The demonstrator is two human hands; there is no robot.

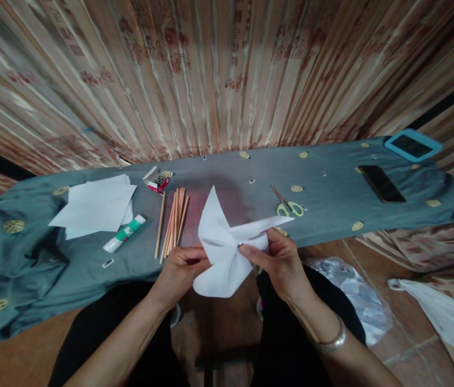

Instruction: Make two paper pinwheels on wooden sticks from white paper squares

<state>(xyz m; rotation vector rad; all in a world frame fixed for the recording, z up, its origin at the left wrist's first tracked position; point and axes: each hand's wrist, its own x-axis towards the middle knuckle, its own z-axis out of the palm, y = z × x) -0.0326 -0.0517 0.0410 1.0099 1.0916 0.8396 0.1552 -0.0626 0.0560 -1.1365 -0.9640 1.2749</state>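
Both hands grip a folded white paper pinwheel (227, 247) above the near edge of a grey cloth-covered table (331, 183). The left hand (180, 271) closes on its left side, fingertips hidden behind the paper; the right hand (281, 263) pinches the centre, thumb on top. Beside it lie wooden sticks (172, 220), a glue stick (124, 233) whose label is too small to read, paper sheets (95, 207), scissors (287, 204) and a dark phone (382, 183). The person's arms are cut off at the lower edge.
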